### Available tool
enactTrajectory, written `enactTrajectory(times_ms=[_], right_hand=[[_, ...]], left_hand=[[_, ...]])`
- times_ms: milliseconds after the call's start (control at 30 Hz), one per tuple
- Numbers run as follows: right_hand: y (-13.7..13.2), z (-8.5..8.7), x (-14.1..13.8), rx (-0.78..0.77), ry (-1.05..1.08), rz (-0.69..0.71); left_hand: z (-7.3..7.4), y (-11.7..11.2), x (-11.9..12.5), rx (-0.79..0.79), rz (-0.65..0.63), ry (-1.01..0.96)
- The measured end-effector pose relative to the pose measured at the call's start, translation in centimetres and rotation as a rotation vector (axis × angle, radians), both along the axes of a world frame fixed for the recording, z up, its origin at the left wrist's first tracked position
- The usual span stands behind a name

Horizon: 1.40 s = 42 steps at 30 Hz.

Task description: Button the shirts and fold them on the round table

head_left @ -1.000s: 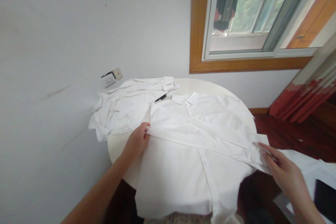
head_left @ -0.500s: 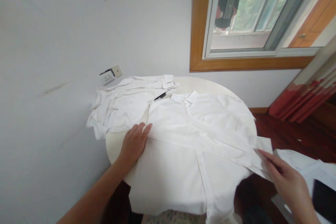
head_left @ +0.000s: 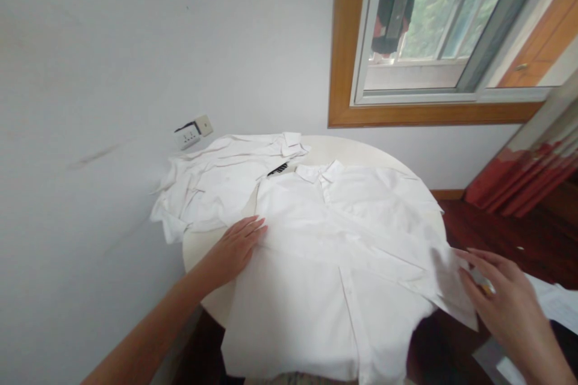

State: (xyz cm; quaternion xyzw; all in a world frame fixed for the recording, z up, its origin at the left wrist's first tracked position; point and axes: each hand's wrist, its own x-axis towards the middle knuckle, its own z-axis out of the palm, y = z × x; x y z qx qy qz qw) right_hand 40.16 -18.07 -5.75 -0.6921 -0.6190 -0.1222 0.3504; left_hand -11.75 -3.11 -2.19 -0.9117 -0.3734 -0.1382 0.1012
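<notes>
A white button-up shirt (head_left: 298,307) lies spread out over a round white table (head_left: 361,147), collar toward the wall and hem hanging over the near edge. One sleeve crosses its body to the right. My left hand (head_left: 241,243) rests flat on the shirt's left side, its fingers stretched out. At the right table edge, my right hand (head_left: 501,289) is beside the sleeve's cuff (head_left: 456,295). Thumb and forefinger are apart, fingertips close to the fabric; whether they touch it is unclear. A ring shows on this hand.
A second white shirt (head_left: 217,183) lies rumpled at the table's left, against the wall. Between the shirts sits a small black striped object (head_left: 277,169). Wall sockets (head_left: 187,135) are behind. White papers or cloth (head_left: 553,304) lie lower right, and a red-and-cream curtain (head_left: 524,168) hangs beyond.
My right hand has moved slightly right and its finger pinch on the cuff has loosened. The left fingers have flattened on the shirt. The view has shifted a little.
</notes>
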Motion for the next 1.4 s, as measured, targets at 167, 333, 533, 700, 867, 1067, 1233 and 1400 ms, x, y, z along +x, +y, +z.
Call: enactTrajectory(times_ms=[167,333,533,700,867,1067,1233,1400], right_hand=[[4.8,3.2,-8.2,-0.114,0.015,0.333],[8.6,2.5,-16.1,-0.308,-0.110,0.452],[7.7,1.2,-15.0,-0.410,-0.230,0.283],[6.7,0.7,-11.3,-0.416,-0.244,0.212],[6.6,0.1,-9.3,-0.400,-0.258,0.199],[7.2,0.6,-11.6,-0.261,-0.236,0.181],[6.6,0.8,-15.6,-0.260,-0.221,0.315],[5.9,0.2,-16.4,-0.301,-0.243,0.315]], left_hand=[[1.8,1.0,5.5,-0.075,-0.077,-0.195],[-0.1,2.8,9.4,-0.115,-0.091,-0.150],[-1.6,2.8,8.3,-0.164,-0.076,0.012],[-1.2,2.7,8.2,-0.194,-0.076,0.049],[-1.1,2.7,8.1,-0.202,-0.081,0.078],[-1.4,4.3,8.3,-0.053,0.092,-0.028],[-2.2,7.6,7.9,0.133,0.469,-0.116],[-3.7,9.8,6.8,0.031,0.541,-0.017]])
